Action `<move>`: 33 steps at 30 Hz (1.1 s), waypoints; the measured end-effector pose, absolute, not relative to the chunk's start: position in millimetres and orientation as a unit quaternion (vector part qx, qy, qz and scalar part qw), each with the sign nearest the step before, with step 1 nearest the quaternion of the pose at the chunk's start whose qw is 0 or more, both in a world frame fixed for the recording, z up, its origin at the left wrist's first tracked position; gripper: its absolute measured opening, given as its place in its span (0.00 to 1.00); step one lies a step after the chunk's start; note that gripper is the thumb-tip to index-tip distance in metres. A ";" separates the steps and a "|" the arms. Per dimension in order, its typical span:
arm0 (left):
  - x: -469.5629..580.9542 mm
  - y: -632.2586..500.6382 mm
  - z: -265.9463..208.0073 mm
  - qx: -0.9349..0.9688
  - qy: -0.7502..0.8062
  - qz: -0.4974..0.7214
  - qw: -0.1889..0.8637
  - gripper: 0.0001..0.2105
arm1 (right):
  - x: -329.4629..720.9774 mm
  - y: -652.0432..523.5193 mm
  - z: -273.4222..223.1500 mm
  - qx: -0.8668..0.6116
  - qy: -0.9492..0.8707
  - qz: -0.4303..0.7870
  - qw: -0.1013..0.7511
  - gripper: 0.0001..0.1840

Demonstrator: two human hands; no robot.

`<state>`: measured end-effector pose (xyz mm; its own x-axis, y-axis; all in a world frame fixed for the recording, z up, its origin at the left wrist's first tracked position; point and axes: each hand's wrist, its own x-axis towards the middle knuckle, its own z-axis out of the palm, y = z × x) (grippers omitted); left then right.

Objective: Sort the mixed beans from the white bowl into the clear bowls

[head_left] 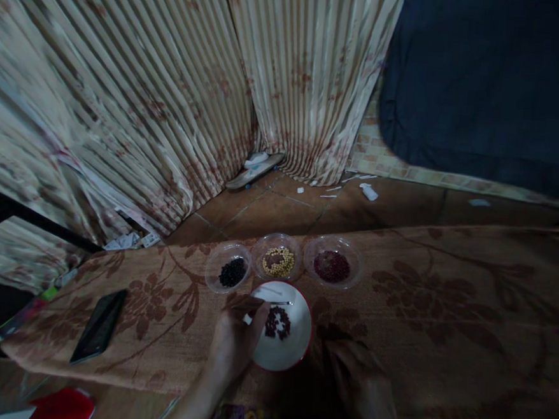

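Observation:
My left hand (pixel 237 337) reaches over the left rim of a white bowl with a red edge (pixel 296 348). Its thumb and fingers pinch a thin, shiny metal tool (pixel 281 303), perhaps tweezers, whose tip is above the bowl. Dark red beans (pixel 277 323) lie loosely inside this bowl. To its right, my right hand (pixel 361 371) is low over the cloth, dark and blurred; I cannot make out its finger positions or any held thing. Behind stand three clear bowls, holding black beans (pixel 232 272), yellow beans (pixel 282 264) with something brown among them, and small dark red beans (pixel 332 266).
A brown flowered cloth (pixel 436 297) covers the long surface. At left on it lies a black phone (pixel 99 326). Beyond the far edge, the tiled floor (pixel 270 212) holds a skateboard-like board (pixel 256 173) and white scraps. Striped curtains (pixel 299 64) hang behind.

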<state>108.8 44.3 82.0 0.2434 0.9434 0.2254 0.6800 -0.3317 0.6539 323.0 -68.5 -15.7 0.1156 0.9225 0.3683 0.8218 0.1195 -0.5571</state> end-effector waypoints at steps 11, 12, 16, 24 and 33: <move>207.5 96.7 123.5 0.852 0.443 0.256 0.111 0.12 | 320.9 -64.9 -10.8 -0.653 -0.655 0.054 0.377 0.15; 212.7 99.0 121.6 0.856 0.443 0.247 0.101 0.11 | 320.5 -65.0 -10.0 -0.654 -0.654 0.056 0.378 0.15; 207.7 96.8 117.6 0.857 0.442 0.233 0.122 0.13 | 319.8 -65.6 -10.0 -0.659 -0.650 0.062 0.373 0.15; 133.1 61.9 134.9 0.839 0.458 0.232 0.181 0.12 | 323.9 -69.1 -17.6 -0.660 -0.662 0.073 0.348 0.12; 95.2 33.4 106.5 0.802 0.516 0.222 0.205 0.08 | 326.2 -71.4 -23.1 -0.655 -0.671 0.064 0.342 0.13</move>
